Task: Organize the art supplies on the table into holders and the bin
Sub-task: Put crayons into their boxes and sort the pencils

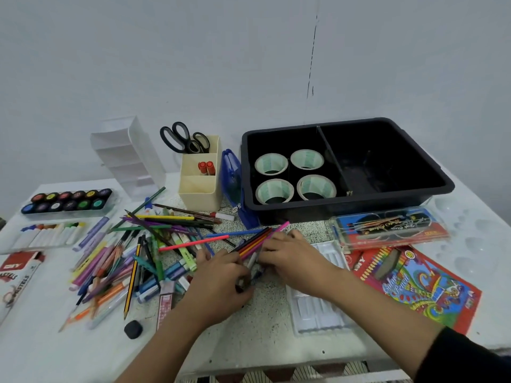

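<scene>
Coloured pencils (pixel 254 241), one fanned bundle, lying on the table just in front of the black bin (pixel 331 214), near its front-left corner. Left hand (pixel 221 275): fingers curled round the bundle's near end. Right hand (pixel 290 258): laid over the middle of the bundle and closed on it. Hazards, judged: the far tips splay apart, so a loose grip on lifting would likely shed the outer pencils. The loose pile of pens and pencils (pixel 132 255), well left of the bin and just beside the left forearm, could be swept wider by a careless wrist. Long pencils dropped into the small cream holder (pixel 200 175) might foul the scissors or tip it. Containers: white tiered holder (pixel 130 156), far left of the bin, contents not discernible. Cream holder, just left of the bin, holds scissors (pixel 182 138) in its rear compartment and red markers (pixel 206 167) in the middle one. Blue pouch (pixel 232 181), against the bin's left wall, contents hidden. Black bin holds four tape rolls (pixel 272 164) in its left compartment; the right compartment is too dark to read.
</scene>
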{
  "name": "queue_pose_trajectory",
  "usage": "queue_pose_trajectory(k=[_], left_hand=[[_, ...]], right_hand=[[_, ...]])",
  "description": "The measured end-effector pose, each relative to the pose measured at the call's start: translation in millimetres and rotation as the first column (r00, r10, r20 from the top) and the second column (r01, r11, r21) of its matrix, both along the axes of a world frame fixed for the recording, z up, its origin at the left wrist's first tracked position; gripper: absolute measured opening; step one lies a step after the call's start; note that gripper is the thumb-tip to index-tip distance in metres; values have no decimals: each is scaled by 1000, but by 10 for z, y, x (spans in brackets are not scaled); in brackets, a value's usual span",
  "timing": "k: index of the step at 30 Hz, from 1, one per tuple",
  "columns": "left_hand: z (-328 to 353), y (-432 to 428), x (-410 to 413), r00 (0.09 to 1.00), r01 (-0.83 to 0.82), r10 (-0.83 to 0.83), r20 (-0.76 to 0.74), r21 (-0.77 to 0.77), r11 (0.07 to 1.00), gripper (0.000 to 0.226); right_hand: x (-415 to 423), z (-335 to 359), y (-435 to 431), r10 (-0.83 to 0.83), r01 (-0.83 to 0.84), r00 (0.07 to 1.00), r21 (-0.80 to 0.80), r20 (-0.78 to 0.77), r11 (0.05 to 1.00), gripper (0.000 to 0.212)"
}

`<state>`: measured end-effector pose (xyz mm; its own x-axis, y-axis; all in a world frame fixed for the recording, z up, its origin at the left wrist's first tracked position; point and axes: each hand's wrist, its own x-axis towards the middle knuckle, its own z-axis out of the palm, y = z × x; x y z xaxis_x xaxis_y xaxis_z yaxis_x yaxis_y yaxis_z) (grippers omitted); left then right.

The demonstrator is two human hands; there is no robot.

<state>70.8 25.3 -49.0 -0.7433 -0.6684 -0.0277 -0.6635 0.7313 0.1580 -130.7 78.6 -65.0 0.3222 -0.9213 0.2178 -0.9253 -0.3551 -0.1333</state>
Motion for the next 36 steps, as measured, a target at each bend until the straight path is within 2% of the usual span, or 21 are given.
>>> queue_pose_trajectory(k=[3, 6, 8, 10, 13, 16, 21, 25, 27, 30, 33, 36], left_hand=[[44, -10, 55, 989, -19, 13, -148, -35, 999, 23], [208, -29, 30, 945, -26, 20, -327, -15, 1000, 9], [337, -18, -58, 903, 21, 42, -429, 142, 990, 4], [410, 13, -180, 849, 71, 140, -510, 372, 926, 8], [332, 89, -358, 765, 64, 344, -544, 597, 800, 6], [145, 124, -517, 742, 34, 408, -533, 637, 770, 8], [-69, 189, -685, 834, 36, 261, -486, 520, 853, 16], [-125, 202, -772, 868, 12, 223, -443, 467, 884, 21], [-133, 217, -806, 858, -12, 238, -456, 445, 895, 24], [-126, 250, -837, 795, -46, 305, -524, 450, 892, 26], [-115, 248, -834, 736, -89, 396, -549, 502, 860, 18], [-96, 203, -792, 787, -88, 369, -494, 502, 860, 7]], right_hand=[[-91, 211, 95, -71, 98, 961, -90, 268, 991, 9], [-247, 374, 242, -196, 254, 795, -21, 574, 967, 6], [-325, 389, 343, -260, 290, 641, 86, 723, 953, 9], [-376, 352, 426, -334, 286, 524, 208, 784, 935, 18], [-416, 277, 528, -428, 323, 455, 303, 781, 897, 26], [-383, 240, 597, -468, 345, 440, 337, 766, 876, 27], [-322, 115, 618, -460, 339, 545, 317, 701, 886, 36], [-385, 58, 587, -478, 363, 547, 320, 687, 875, 36], [-412, 35, 566, -481, 363, 547, 324, 685, 874, 37], [-427, 6, 529, -486, 368, 545, 325, 684, 871, 35], [-422, -27, 500, -484, 384, 549, 308, 681, 870, 32], [-398, -53, 471, -493, 393, 554, 312, 671, 865, 32]])
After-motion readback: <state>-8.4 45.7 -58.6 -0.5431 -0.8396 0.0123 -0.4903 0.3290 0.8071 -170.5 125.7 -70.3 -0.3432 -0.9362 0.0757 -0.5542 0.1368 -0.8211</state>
